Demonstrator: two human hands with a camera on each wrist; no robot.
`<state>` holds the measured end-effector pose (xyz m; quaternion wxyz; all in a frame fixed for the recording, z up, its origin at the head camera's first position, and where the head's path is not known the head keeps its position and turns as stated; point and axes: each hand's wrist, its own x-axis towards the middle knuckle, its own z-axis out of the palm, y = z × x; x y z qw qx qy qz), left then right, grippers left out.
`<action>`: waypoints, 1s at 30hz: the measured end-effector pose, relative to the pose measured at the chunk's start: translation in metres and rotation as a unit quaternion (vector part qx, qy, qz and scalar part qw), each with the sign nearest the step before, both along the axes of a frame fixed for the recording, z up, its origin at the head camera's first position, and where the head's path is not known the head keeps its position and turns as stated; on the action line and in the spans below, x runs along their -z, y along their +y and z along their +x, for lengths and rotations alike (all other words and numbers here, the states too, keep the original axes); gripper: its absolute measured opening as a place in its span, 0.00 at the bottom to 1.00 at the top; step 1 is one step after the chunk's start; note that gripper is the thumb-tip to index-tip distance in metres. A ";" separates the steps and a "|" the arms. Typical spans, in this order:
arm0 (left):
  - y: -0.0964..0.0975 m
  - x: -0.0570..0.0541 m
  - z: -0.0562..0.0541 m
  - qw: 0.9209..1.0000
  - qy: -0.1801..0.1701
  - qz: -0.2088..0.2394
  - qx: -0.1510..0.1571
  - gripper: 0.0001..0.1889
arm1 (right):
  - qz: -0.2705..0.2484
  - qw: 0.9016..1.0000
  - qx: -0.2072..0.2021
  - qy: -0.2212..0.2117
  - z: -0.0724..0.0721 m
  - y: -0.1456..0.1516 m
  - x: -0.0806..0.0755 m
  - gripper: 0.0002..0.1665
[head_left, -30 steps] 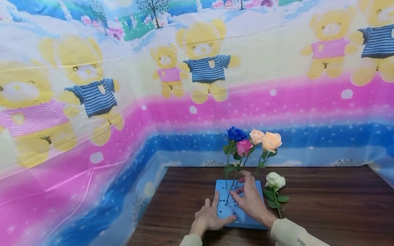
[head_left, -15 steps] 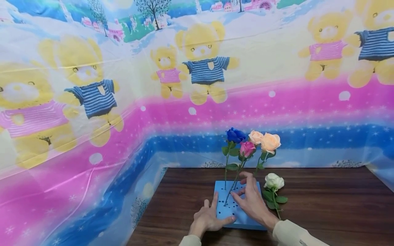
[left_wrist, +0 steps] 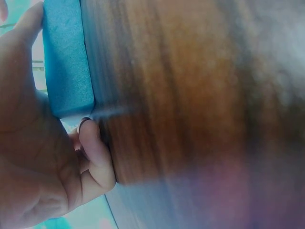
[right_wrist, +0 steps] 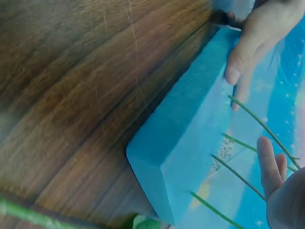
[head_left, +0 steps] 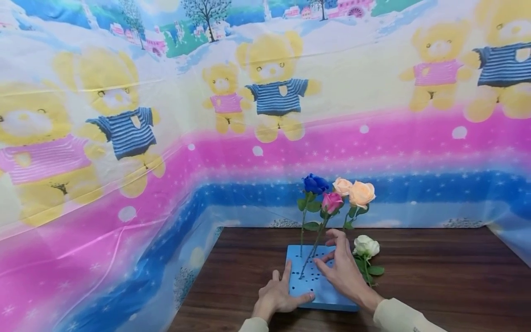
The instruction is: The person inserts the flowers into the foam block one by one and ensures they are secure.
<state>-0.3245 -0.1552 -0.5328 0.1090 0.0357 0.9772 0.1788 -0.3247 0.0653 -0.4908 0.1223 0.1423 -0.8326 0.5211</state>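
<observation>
My left hand (head_left: 275, 293) rests at the near left corner of a blue foam block (head_left: 325, 297), index finger along its left edge and thumb on its top by the front. The left wrist view has the block (left_wrist: 66, 57) against that hand. A pink rose (head_left: 332, 203) leans to the right, its stem in one of the block's holes. My right hand (head_left: 342, 272) hovers over the block just right of that stem, thumb and index finger apart with nothing between them. A blue rose (head_left: 316, 183) and two peach roses (head_left: 362, 193) rise behind.
A white rose (head_left: 366, 246) with green leaves lies on the dark wooden table (head_left: 439, 276), right of the block. A curtain (head_left: 265, 170) printed with bears hangs behind the table. Several green stems (right_wrist: 238, 172) stick out of the block in the right wrist view.
The pink rose's head has swung to the right. My right hand has drawn slightly away from its stem. My left hand has stayed on the block. The head view has shifted a little.
</observation>
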 end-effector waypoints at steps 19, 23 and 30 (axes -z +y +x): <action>0.000 0.003 -0.001 1.000 -0.004 0.027 0.001 0.65 | -0.028 0.999 0.007 0.037 0.023 0.046 -0.027 0.60; -0.001 0.004 -0.001 1.000 -0.003 0.030 0.003 0.65 | -0.020 0.998 0.020 0.056 0.027 0.060 -0.030 0.59; 0.001 0.004 -0.002 1.000 0.000 0.030 0.007 0.65 | 0.006 0.994 0.073 0.083 0.032 0.089 -0.029 0.55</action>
